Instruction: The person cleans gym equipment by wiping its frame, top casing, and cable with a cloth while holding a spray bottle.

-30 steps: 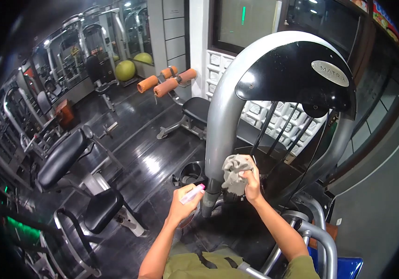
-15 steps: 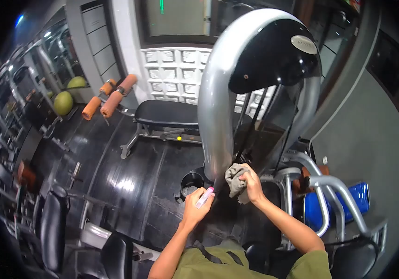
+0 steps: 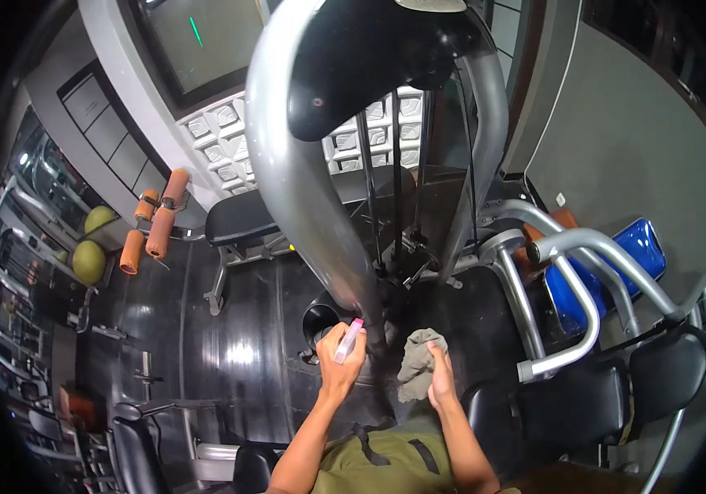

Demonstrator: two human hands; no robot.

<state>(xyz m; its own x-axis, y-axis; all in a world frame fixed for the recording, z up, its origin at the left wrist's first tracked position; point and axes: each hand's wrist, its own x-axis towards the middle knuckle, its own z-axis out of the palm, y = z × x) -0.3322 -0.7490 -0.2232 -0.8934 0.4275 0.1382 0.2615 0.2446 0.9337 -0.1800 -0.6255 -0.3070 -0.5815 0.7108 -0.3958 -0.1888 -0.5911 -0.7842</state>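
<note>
My left hand point(image 3: 341, 362) is closed around a small pale bottle point(image 3: 349, 344) with a pink top, tilted up and toward the foot of a thick silver machine frame point(image 3: 303, 198). The top is close to the metal; whether it touches, I cannot tell. A crumpled grey cloth point(image 3: 420, 362) hangs from my right hand point(image 3: 442, 375), pinched between thumb and fingers. That hand is apart from the frame, to the right of the bottle. A black round holder point(image 3: 318, 319) sits by the frame's foot, just beyond my left hand.
Behind the frame is a black padded bench point(image 3: 242, 216), with orange foam rollers point(image 3: 160, 230) to its left. On the right are curved silver bars point(image 3: 567, 317), a blue pad point(image 3: 600, 276) and a black seat point(image 3: 571, 403). Vertical rods point(image 3: 396, 173) stand inside the machine.
My right hand has drawn the cloth down and away from the frame, and the cloth hangs looser. My left hand still holds the bottle near the frame. The camera view has tilted and shifted.
</note>
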